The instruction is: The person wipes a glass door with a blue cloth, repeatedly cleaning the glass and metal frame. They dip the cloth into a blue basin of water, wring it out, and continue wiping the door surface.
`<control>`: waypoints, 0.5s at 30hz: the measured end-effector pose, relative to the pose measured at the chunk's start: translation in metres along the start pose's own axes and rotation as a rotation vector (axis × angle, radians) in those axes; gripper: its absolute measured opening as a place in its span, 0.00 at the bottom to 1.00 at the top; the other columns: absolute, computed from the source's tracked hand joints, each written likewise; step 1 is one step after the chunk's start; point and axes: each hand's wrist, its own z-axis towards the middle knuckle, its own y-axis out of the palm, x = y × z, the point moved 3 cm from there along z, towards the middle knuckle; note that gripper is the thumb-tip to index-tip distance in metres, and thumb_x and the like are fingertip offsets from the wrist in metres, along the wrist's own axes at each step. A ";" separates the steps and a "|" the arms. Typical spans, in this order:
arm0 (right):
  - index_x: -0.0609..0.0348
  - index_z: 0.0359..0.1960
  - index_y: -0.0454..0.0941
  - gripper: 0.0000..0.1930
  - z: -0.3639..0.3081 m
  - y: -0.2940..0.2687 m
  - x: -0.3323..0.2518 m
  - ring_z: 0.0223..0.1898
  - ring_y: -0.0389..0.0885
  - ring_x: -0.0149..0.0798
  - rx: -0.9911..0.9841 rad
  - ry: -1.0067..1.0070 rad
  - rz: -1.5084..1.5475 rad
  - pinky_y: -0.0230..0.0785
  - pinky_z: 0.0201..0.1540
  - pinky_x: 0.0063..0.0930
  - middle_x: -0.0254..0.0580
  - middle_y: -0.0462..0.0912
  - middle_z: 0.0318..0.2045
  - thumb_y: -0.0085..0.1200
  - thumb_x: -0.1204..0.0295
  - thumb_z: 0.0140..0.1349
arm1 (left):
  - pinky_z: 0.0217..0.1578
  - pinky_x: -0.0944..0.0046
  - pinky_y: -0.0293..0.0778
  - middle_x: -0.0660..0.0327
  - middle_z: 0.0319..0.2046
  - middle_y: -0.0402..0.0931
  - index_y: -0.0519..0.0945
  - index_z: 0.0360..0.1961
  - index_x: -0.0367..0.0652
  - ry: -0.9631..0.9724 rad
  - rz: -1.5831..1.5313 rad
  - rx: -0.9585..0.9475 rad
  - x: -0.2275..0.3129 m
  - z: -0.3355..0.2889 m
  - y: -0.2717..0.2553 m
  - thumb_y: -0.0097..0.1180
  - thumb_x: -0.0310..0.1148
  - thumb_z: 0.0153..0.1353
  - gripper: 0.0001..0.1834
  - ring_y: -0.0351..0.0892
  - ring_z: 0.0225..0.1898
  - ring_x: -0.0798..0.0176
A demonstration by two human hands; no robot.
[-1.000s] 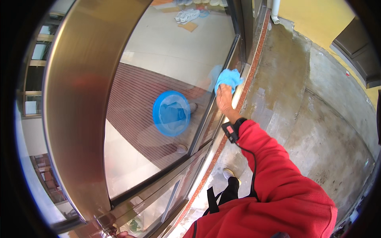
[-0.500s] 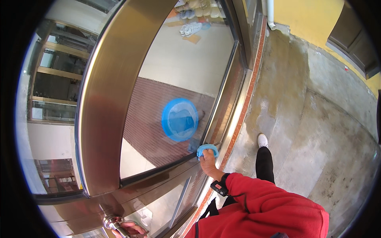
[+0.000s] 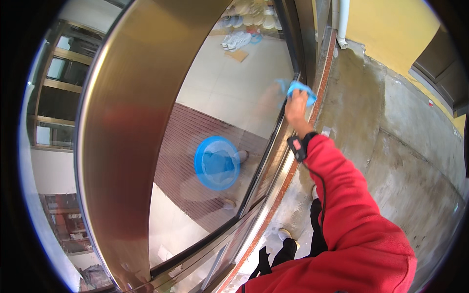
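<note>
My right hand, in a red sleeve with a black strapped device at the wrist, grips a light blue cloth. It presses the cloth against the right edge of a glass door pane, by the dark seal next to the metal frame. A faint reflection of hand and cloth shows in the glass. The broad brown metallic door frame runs along the pane's left side. My left hand is out of view.
Through the glass, a blue basin stands on a brown ribbed mat; white shoes lie farther back. A reddish sill strip borders the wet concrete floor on the right. A white downpipe runs down the yellow wall.
My right hand and the cloth have moved up along the pane's right edge, away from the lower corner. My left hand, earlier at the door handle, has left the view along with the handle.
</note>
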 end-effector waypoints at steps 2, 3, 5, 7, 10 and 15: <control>0.65 0.42 0.74 0.13 0.045 0.007 0.015 0.44 0.71 0.65 -0.019 -0.029 -0.077 0.67 0.48 0.54 0.64 0.71 0.41 0.49 0.84 0.53 | 0.23 0.72 0.68 0.52 0.28 0.75 0.63 0.52 0.42 0.006 0.032 0.006 0.006 0.000 0.004 0.46 0.45 0.66 0.21 0.72 0.24 0.64; 0.65 0.42 0.74 0.13 0.057 0.008 0.023 0.45 0.72 0.66 -0.018 -0.068 -0.083 0.67 0.49 0.54 0.64 0.71 0.42 0.48 0.84 0.54 | 0.26 0.72 0.67 0.53 0.27 0.74 0.65 0.50 0.41 0.014 0.069 0.009 0.008 -0.001 0.005 0.41 0.52 0.66 0.24 0.71 0.24 0.64; 0.64 0.44 0.74 0.14 0.067 0.015 0.033 0.46 0.73 0.66 -0.165 -0.044 -0.171 0.69 0.49 0.53 0.65 0.72 0.44 0.49 0.83 0.54 | 0.31 0.70 0.67 0.56 0.25 0.73 0.68 0.45 0.40 -0.006 0.165 0.020 0.009 0.000 0.005 0.33 0.67 0.67 0.36 0.70 0.25 0.64; 0.62 0.44 0.75 0.15 0.064 0.016 0.036 0.48 0.74 0.65 -0.210 -0.062 -0.163 0.69 0.50 0.52 0.64 0.73 0.46 0.49 0.82 0.54 | 0.31 0.70 0.66 0.54 0.30 0.72 0.68 0.50 0.38 -0.014 0.222 -0.121 0.008 0.004 0.006 0.32 0.65 0.68 0.36 0.70 0.28 0.61; 0.61 0.44 0.75 0.13 0.041 0.007 0.026 0.46 0.76 0.65 -0.278 -0.093 -0.177 0.72 0.48 0.51 0.63 0.74 0.44 0.49 0.80 0.56 | 0.25 0.66 0.69 0.51 0.34 0.73 0.64 0.58 0.39 0.240 0.354 0.035 0.010 0.004 0.001 0.37 0.64 0.66 0.37 0.72 0.30 0.59; 0.62 0.41 0.75 0.10 -0.044 -0.019 -0.007 0.43 0.78 0.62 -0.378 -0.122 -0.173 0.74 0.45 0.52 0.62 0.75 0.42 0.48 0.79 0.57 | 0.26 0.67 0.69 0.52 0.26 0.72 0.66 0.52 0.36 -0.003 0.130 -0.116 0.001 0.005 0.001 0.42 0.69 0.62 0.41 0.72 0.25 0.58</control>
